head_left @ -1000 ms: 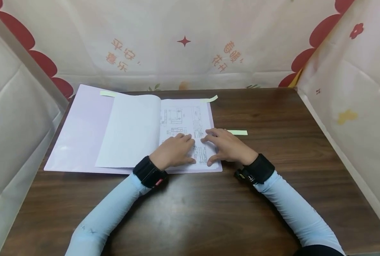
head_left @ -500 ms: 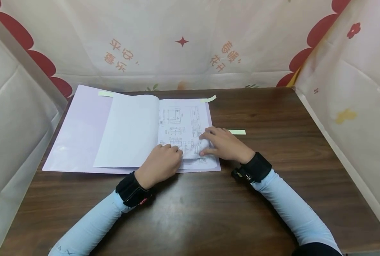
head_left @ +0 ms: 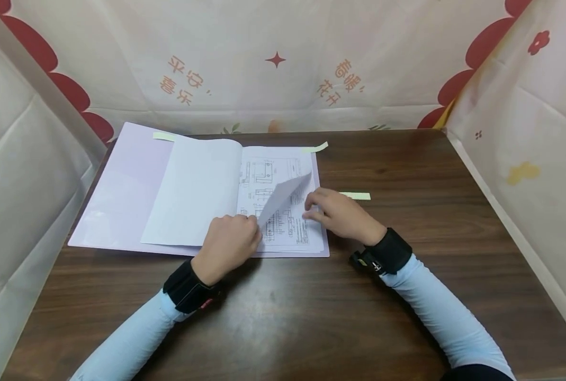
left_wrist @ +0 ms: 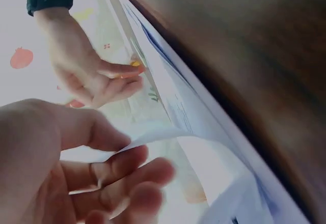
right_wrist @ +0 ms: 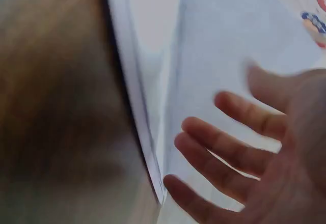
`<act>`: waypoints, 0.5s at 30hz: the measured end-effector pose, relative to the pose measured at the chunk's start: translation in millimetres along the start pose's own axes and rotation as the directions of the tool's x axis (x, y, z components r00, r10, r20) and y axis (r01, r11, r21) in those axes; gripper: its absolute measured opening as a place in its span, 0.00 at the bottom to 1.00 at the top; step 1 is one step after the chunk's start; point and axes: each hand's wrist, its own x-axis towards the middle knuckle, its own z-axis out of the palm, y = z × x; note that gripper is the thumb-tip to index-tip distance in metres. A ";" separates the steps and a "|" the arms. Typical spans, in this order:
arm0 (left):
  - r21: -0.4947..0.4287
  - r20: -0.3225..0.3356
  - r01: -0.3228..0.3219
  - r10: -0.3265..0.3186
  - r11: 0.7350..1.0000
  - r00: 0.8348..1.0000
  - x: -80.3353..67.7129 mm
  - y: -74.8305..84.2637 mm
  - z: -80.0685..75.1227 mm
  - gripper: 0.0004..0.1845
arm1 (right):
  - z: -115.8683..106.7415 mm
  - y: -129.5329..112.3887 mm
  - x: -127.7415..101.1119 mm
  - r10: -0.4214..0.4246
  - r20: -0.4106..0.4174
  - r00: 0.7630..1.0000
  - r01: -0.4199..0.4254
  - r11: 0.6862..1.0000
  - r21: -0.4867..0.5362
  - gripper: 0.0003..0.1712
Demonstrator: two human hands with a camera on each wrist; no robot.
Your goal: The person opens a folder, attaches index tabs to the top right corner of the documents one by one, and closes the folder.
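Page (head_left: 280, 197) in pinch of left hand (head_left: 230, 241), right hand (head_left: 341, 212) spread, "平安喜乐" on cloth (head_left: 235, 37)

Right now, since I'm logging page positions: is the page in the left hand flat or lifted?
Lifted: the left hand pinches the page, and its raised part slants above the printed sheet.

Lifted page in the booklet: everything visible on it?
The lifted page is a thin, white, paper-like sheet, curled up above the right side of the open booklet. Its upturned face looks blank in the head view, narrowing to a tip toward the right. The left hand pinches its edge between thumb and fingers; the right hand appears apart from it.
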 end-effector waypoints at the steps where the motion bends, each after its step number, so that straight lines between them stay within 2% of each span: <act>1: 0.012 -0.017 0.014 -0.014 1.000 1.000 -2.8 -2.0 -1.4 0.16 | 2.7 -1.0 0.0 -0.013 0.032 0.999 0.014 0.999 -0.030 0.14; 4: 0.044 -0.049 0.076 -0.074 0.996 0.996 -12.1 -10.0 -7.2 0.19 | 9.5 -2.6 -0.2 -0.029 0.081 0.996 0.037 0.994 -0.104 0.23; 7: 0.078 -0.064 0.153 -0.148 0.985 0.987 -23.5 -21.1 -13.0 0.21 | 12.8 -3.9 -0.4 -0.023 0.073 0.997 0.032 0.993 -0.115 0.27; 11: 0.117 -0.057 0.248 -0.243 0.962 0.968 -41.1 -37.3 -15.6 0.22 | 14.1 -4.3 -0.6 -0.020 0.072 0.997 0.028 0.994 -0.106 0.28; 15: 0.119 -0.014 0.303 -0.303 0.946 0.953 -54.2 -49.0 -12.6 0.24 | 13.4 -3.7 -0.7 -0.010 0.075 0.997 0.018 0.994 -0.105 0.28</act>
